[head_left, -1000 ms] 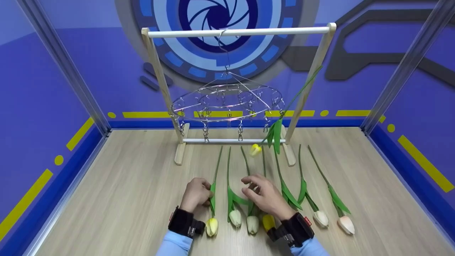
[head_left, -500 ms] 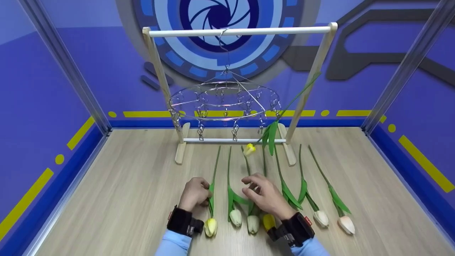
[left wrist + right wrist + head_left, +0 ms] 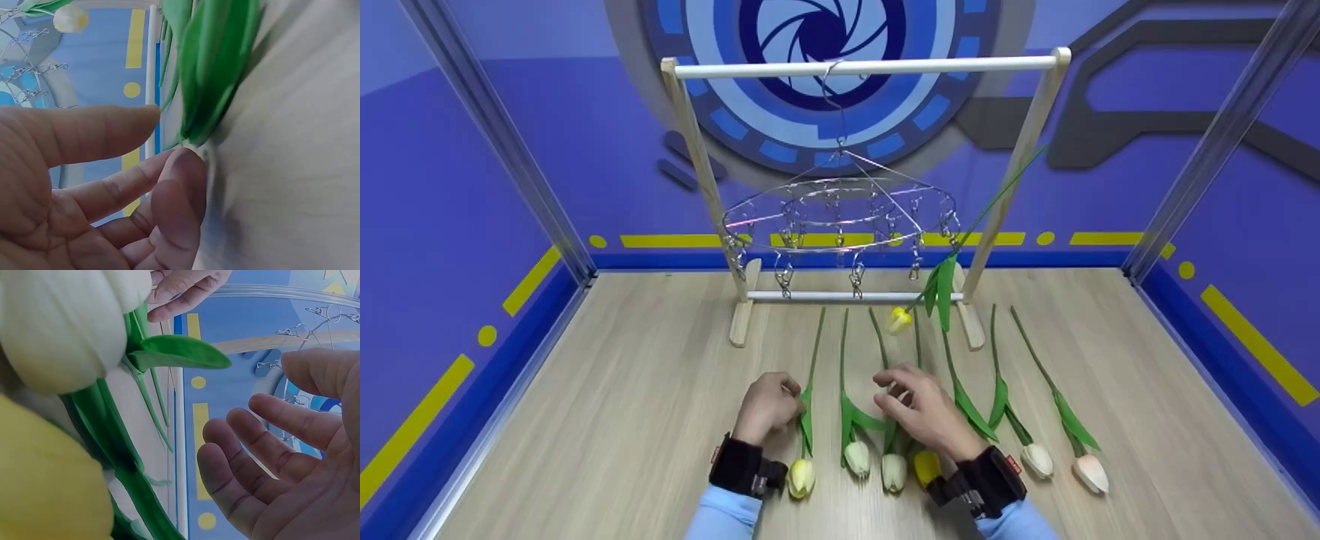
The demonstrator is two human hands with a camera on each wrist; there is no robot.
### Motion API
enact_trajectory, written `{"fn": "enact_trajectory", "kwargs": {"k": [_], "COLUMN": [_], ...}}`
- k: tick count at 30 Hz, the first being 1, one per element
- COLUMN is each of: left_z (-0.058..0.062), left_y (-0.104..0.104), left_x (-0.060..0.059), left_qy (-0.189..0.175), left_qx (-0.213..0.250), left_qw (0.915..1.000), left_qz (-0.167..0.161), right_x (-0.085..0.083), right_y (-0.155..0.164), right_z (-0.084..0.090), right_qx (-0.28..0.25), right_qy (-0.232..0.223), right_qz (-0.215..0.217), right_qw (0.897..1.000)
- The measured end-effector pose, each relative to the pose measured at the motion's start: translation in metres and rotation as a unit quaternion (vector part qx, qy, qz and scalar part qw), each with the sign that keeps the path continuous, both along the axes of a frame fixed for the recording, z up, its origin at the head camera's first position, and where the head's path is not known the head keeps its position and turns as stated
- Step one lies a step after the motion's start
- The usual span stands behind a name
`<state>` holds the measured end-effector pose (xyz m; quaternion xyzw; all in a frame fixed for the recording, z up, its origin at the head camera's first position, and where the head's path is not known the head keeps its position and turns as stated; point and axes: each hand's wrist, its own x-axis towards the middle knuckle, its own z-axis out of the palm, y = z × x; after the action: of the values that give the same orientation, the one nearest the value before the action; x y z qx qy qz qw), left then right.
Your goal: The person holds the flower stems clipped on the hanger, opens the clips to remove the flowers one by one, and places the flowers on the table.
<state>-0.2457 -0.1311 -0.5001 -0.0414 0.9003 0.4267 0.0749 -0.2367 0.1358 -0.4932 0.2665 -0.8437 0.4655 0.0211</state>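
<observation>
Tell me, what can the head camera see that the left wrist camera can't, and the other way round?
Only the head view shows the whole wooden rack, both hands, the left hand and right hand, and the row of tulips on the floor, out to the white tulip at the far right. Only the left wrist view shows the left hand's fingers from the palm side, close against a bunch of green leaves. Both show the wire clip hanger and the yellow tulip hanging from it.

Blue walls (image 3: 495, 172) with yellow dashes and a round aperture emblem (image 3: 810, 45); pale wood-grain floor (image 3: 622, 390); metal corner posts (image 3: 487, 142).
</observation>
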Motion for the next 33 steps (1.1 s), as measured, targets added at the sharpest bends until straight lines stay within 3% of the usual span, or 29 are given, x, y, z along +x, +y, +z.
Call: {"fn": "enact_trajectory", "kwargs": {"k": [9, 23, 33], "left_z": [0.013, 0.041, 0.048], "left_y": [0.001, 0.017, 0.024], "left_x": [0.006, 0.021, 0.028], "left_qy": [0.023, 0.11, 0.124], "left_qx": [0.001, 0.01, 0.022], "left_qw": [0.9996, 0.9929, 0.9909], "left_qz": [-0.013, -0.045, -0.048], "right_x": [-0.003, -0.007, -0.01], "right_y": [0.008, 0.028, 0.045], "right_z": [0.002, 0.014, 0.028], "right_qx": [-0.018, -0.025, -0.078], "right_qy": [0.021, 0.022, 0.04], "right_qz": [0.0, -0.037, -0.076], "right_qw": [1.0, 0.999, 0.993]}}
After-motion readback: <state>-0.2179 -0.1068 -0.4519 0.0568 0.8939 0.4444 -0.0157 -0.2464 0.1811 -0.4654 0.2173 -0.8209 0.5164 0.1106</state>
